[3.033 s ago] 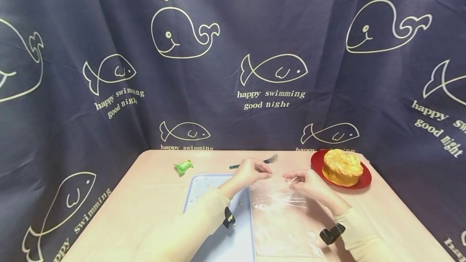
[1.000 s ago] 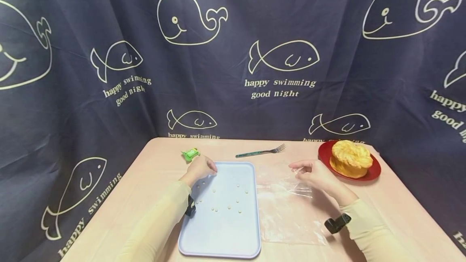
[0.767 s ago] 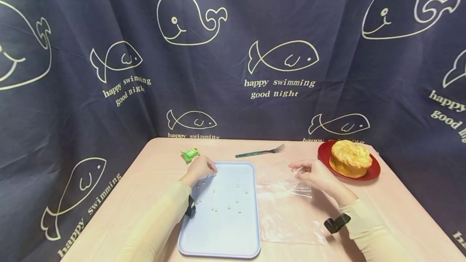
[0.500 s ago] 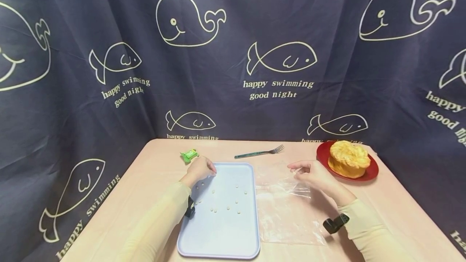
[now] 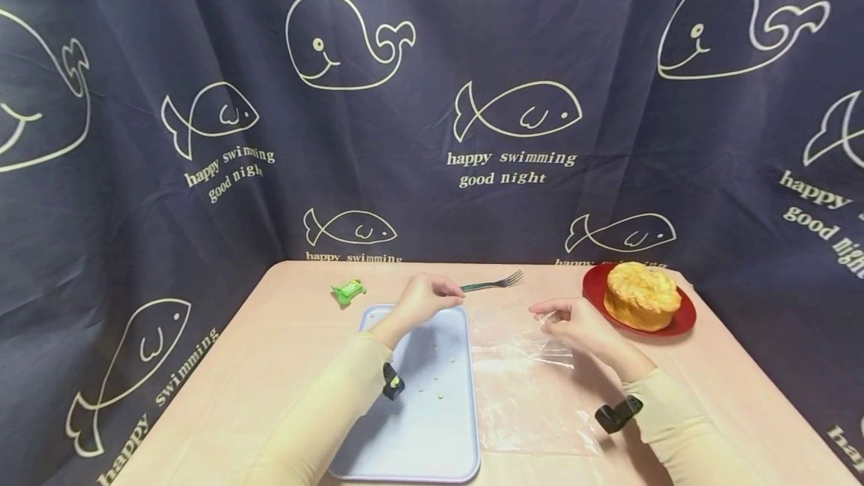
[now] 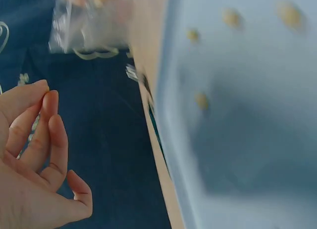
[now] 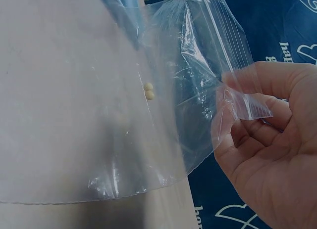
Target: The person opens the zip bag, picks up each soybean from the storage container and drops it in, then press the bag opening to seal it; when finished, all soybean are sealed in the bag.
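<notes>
My left hand (image 5: 425, 297) is over the far end of the pale blue tray (image 5: 412, 441). In the left wrist view its thumb and index finger pinch a small yellowish soybean (image 6: 47, 92), mostly covered by the fingertips. Several more soybeans (image 5: 440, 396) lie scattered on the tray; the left forearm hides part of it. My right hand (image 5: 577, 327) grips the top corner of a clear zip-lock bag (image 5: 533, 418), which lies along the tray's right side. Two soybeans (image 7: 149, 91) show inside the bag in the right wrist view.
Beyond the tray lies a fork (image 5: 499, 283), its handle partly behind my left hand. A green-wrapped candy (image 5: 348, 291) is at the back left. At the back right, a red plate (image 5: 592, 291) bears a round golden bread (image 5: 641, 298).
From beside the bag's top, my left hand went to the tray's far left, paused there, and has now lifted and moved right with a soybean. The right hand keeps its grip on the bag.
</notes>
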`<act>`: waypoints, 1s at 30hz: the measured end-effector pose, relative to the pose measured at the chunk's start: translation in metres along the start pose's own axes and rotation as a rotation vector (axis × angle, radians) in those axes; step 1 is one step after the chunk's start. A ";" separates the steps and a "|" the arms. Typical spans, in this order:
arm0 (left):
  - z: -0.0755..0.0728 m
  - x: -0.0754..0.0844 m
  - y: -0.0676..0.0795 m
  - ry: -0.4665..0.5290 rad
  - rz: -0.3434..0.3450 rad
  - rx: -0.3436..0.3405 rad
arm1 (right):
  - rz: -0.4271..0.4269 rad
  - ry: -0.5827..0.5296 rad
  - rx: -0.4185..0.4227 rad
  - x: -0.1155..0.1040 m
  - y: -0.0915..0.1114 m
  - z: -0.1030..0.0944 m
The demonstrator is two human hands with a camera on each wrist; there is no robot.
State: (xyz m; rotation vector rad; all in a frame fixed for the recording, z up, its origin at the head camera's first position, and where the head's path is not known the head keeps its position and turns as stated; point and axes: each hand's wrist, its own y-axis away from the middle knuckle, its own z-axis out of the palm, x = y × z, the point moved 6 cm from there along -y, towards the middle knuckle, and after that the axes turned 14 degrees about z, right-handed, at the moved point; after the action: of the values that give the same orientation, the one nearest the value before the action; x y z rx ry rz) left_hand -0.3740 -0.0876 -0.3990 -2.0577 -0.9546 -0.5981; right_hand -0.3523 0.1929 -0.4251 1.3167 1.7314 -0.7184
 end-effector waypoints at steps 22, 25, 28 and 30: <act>0.071 0.041 -0.027 0.002 0.127 -0.117 | -0.008 -0.003 0.002 0.001 0.001 0.000; 0.073 0.039 -0.027 0.007 0.145 -0.115 | 0.001 0.001 0.005 0.002 0.001 -0.001; 0.067 0.035 -0.025 0.051 0.140 -0.073 | 0.004 0.007 0.008 0.002 0.001 -0.001; 0.059 0.030 -0.024 0.072 0.129 -0.034 | 0.005 0.012 0.010 0.001 0.001 -0.002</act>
State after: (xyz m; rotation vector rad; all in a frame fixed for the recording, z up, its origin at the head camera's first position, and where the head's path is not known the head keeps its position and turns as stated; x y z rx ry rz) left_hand -0.3691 -0.0174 -0.4029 -2.0945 -0.7683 -0.6191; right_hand -0.3519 0.1950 -0.4252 1.3346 1.7356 -0.7178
